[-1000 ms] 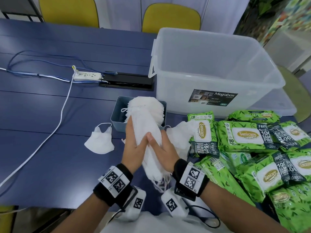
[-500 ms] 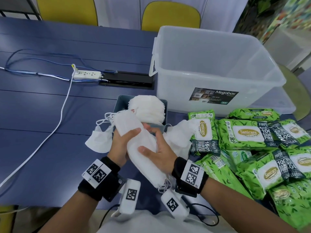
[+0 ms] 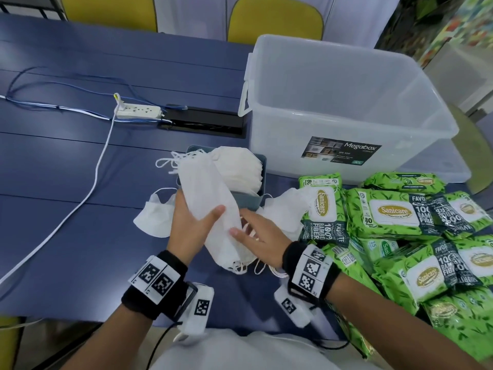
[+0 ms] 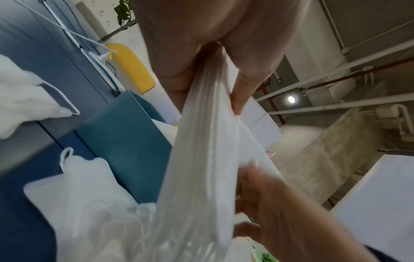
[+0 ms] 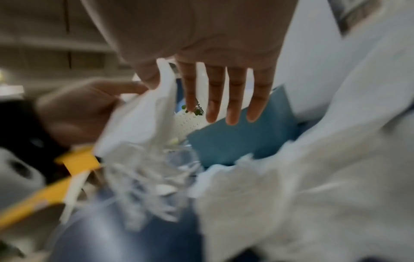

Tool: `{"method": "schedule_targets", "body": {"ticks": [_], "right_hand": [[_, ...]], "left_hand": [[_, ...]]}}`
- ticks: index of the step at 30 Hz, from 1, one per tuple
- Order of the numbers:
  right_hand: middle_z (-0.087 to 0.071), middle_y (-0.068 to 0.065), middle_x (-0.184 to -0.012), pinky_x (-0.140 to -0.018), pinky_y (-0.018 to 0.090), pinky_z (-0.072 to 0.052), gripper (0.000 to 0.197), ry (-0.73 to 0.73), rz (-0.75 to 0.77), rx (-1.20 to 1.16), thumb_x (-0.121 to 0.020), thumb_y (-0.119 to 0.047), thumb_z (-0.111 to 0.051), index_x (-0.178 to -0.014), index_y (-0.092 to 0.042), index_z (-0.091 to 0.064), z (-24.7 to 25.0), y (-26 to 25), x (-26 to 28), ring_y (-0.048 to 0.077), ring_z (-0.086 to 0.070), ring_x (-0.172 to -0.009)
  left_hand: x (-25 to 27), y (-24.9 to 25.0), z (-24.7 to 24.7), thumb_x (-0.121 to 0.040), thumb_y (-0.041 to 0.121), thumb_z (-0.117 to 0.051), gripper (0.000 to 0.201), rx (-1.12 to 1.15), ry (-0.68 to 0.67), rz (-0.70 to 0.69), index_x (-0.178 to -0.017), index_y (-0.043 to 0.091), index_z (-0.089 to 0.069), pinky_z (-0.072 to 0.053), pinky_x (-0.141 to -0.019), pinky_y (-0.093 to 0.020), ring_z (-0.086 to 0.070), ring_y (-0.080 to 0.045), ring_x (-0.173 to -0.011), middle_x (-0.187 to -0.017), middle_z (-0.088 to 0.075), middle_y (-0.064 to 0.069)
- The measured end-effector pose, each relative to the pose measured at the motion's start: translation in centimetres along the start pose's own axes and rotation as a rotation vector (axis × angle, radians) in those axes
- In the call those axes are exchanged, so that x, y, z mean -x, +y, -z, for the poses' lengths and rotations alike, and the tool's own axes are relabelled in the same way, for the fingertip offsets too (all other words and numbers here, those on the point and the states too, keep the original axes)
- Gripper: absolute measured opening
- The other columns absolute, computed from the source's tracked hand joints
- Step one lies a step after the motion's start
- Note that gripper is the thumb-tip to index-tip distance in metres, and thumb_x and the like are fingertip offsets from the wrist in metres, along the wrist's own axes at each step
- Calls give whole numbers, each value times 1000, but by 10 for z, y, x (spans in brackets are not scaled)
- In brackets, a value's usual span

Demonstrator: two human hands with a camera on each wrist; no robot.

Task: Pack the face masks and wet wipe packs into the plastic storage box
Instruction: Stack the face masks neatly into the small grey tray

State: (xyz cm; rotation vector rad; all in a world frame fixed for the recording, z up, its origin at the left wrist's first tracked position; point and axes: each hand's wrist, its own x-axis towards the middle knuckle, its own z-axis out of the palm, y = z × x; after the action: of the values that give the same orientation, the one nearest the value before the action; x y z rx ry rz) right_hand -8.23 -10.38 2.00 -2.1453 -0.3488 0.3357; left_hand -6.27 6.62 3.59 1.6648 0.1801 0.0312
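A person's two hands work over a dark blue bench (image 3: 66,161). The left hand (image 3: 190,231) grips a thick stack of white face masks (image 3: 213,206), thumb curled over the top and fingers wrapped beneath, so the stack tilts from the near edge up toward a small teal tray (image 3: 260,201). The right hand (image 3: 260,243) lies alongside the stack's lower end with fingers (image 5: 233,99) straight and slightly spread, thumb touching the stack's edge; the wrist views are blurred, so how firmly it presses is hard to judge. More masks stand fanned in the tray, and loose ones lie on the bench either side. Green wet wipe packs (image 3: 386,212) are heaped to the right. The clear plastic storage box (image 3: 346,97) stands behind them and appears empty.

The step in hand looks like squaring up the stack before carrying it over. To do it well, tuck the dangling ear loops under, clamp both ends evenly so no mask slides out, then lift over the rim and lay the stack flat in a corner.
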Motion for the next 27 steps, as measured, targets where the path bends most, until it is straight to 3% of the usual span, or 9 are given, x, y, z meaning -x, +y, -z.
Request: {"method": "schedule_targets", "body": {"ticks": [3, 7, 9, 13, 16, 18, 21, 24, 27], "right_hand": [[-53, 5, -114, -95, 42, -38, 56, 26, -98, 616, -84, -59, -31, -113, -19, -55, 28, 31, -8, 22, -46, -108], [-9, 15, -155, -112, 59, -1, 93, -160, -438, 1058, -75, -67, -56, -146, -23, -17, 49, 75, -17, 35, 0, -144], [-12, 17, -155, -109, 63, 6, 108, -262, -463, 1082, -69, -68, -63, -149, -25, -5, 52, 87, -22, 36, -2, -144], [-58, 7, -127, -112, 46, -17, 46, -307, -308, 979, -88, -30, -56, -132, -22, -42, 55, 80, -28, 26, -49, -123], [-66, 8, -107, -84, 31, -41, 17, -81, -297, 678, -90, -20, -53, -105, -15, -60, 63, 77, -25, 30, -59, -104], [-65, 7, -107, -77, 28, -41, 25, 131, -346, 398, -89, -23, -61, -111, -12, -61, 77, 74, -20, 26, -60, -100], [-61, 4, -113, -89, 33, -47, 45, 349, -314, -84, -82, -24, -72, -121, -15, -53, 95, 67, -10, 21, -58, -102], [-62, 5, -118, -94, 43, -49, 45, 354, -323, -304, -79, -30, -72, -117, -17, -51, 92, 65, -2, 23, -61, -106], [-56, 5, -132, -101, 48, -44, 73, 259, -436, -430, -73, -54, -66, -131, -15, -46, 74, 64, 3, 24, -57, -116]], "left_hand": [[-6, -1, 10, -73, 19, -81, 70, -49, 62, -7, -128, 12, -38, -41, -82, -9, -50, -12, -110, -115, -50, 6], [-15, -1, 21, -80, 13, -75, 58, -38, 128, -24, -123, 18, -36, -42, -94, -28, -50, -12, -110, -109, -49, 14], [-18, -1, 25, -80, 13, -75, 60, -46, 142, -48, -125, 16, -36, -41, -93, -28, -50, -11, -110, -112, -49, 12], [-22, -1, 31, -81, 12, -73, 59, -53, 160, -86, -128, 12, -36, -40, -80, -11, -51, -2, -100, -113, -48, 9], [-25, -3, 42, -82, 11, -72, 54, -61, 190, -95, -121, 19, -36, -37, -69, 2, -47, 15, -92, -105, -47, 19], [-27, -4, 52, -82, 10, -72, 53, -59, 231, -95, -117, 23, -34, -37, -73, 0, -48, 15, -93, -105, -47, 21], [-30, -6, 64, -82, 8, -72, 55, -42, 281, -95, -118, 25, -34, -39, -89, -17, -49, -3, -107, -118, -49, 9], [-30, -5, 65, -83, 7, -71, 55, -44, 272, -81, -119, 23, -33, -38, -88, -19, -47, -8, -109, -119, -46, 7], [-29, -4, 58, -82, 8, -71, 56, -60, 237, -59, -120, 20, -32, -37, -89, -25, -46, -10, -108, -115, -46, 7]]}}
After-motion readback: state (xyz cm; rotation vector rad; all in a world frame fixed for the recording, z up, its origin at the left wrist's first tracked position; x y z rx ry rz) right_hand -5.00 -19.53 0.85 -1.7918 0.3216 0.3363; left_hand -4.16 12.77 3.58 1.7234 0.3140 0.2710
